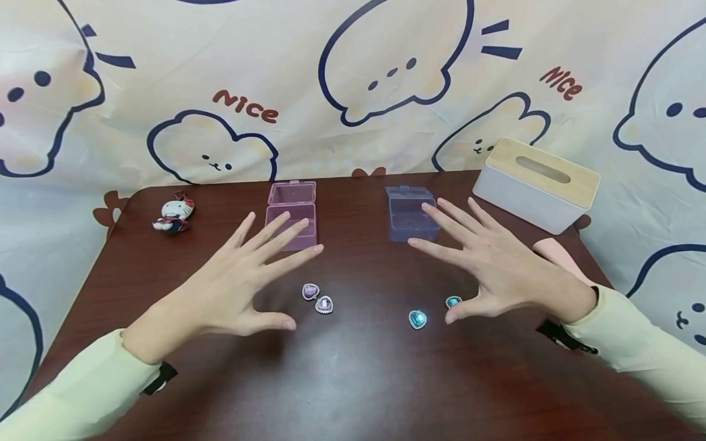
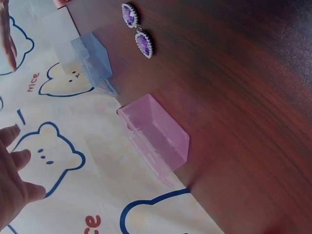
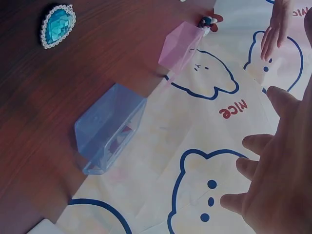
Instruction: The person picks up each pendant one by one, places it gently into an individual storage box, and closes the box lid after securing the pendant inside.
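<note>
My left hand (image 1: 235,283) hovers palm down with its fingers spread, holding nothing. Just beyond its fingertips is a pink clear box (image 1: 293,224) with its lid raised. Two purple heart gems (image 1: 324,304) with pale beaded rims lie to the right of that hand's thumb. My right hand (image 1: 489,261) is likewise spread above the table and grips nothing. Its fingers partly cover a blue clear box (image 1: 410,218), whose lid stands up. Of two teal heart gems, one (image 1: 417,319) lies in plain sight, while the other (image 1: 452,301) is partly behind the right thumb.
A white tissue box (image 1: 533,191) with a wooden top stands at the back right of the dark brown table (image 1: 312,397). At the back left sits a small white figurine (image 1: 174,215). Behind the table hangs a cartoon-printed cloth (image 1: 301,66).
</note>
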A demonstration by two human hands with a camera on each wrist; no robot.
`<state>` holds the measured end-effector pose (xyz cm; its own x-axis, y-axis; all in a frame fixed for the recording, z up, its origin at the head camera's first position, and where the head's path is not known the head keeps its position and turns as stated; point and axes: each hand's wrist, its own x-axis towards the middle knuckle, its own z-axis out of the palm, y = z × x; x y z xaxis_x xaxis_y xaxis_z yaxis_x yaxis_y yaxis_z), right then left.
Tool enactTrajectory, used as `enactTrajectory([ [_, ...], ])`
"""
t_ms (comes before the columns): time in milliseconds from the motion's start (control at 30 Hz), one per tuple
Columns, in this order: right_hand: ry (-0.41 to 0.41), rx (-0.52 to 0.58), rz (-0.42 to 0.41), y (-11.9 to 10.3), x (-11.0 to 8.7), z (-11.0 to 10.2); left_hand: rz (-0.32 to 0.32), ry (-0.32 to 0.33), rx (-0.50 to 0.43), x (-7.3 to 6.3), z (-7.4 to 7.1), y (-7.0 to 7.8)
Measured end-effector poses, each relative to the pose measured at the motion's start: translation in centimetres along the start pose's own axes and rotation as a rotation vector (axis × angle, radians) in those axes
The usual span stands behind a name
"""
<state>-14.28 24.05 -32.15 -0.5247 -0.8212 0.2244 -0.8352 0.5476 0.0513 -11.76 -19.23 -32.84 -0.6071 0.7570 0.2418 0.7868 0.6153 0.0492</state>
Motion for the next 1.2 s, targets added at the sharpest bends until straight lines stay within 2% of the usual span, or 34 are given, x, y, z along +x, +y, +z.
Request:
enactTrajectory([
  [267, -0.007, 0.011, -0.002, -0.6, 1.3, 0.3, -0.04, 0.014, -0.026, 0.0, 0.7, -0.8],
  [433, 0.058, 0.011, 0.015, -1.6, 3.4, 0.7, -0.111, 0.073, -0.046, 0.1, 1.0, -2.0],
  [500, 0.082, 0.035, 0.023, -2.1, 4.6, 0.8, -0.167, 0.106, -0.076, 0.1, 1.2, -2.6],
  [567, 0.088, 0.069, 0.021, -2.5, 5.8, 1.0, -0.25, 0.117, -0.13, 0.1, 1.4, -3.2],
  [700, 0.091, 0.138, 0.027, -3.4, 8.3, 1.4, -0.44, 0.049, -0.332, 0.3, 1.7, -4.5],
  [800, 0.085, 0.198, 0.044, -4.0, 10.2, 1.7, -0.54, -0.019, -0.466, 1.0, 2.1, -6.1],
  [900, 0.042, 0.266, 0.051, -4.6, 12.2, 2.4, -0.609, -0.079, -0.525, 1.9, 2.7, -8.1],
  [1033, -0.093, 0.349, 0.067, -5.4, 14.4, 4.0, -0.749, -0.134, -0.649, 3.1, 3.6, -10.0],
  [1133, -0.204, 0.367, 0.098, -5.9, 15.9, 5.4, -0.835, -0.134, -0.788, 3.7, 4.2, -10.9],
  [1200, -0.261, 0.357, 0.122, -6.4, 16.8, 6.5, -0.849, -0.137, -0.867, 3.9, 4.6, -11.4],
])
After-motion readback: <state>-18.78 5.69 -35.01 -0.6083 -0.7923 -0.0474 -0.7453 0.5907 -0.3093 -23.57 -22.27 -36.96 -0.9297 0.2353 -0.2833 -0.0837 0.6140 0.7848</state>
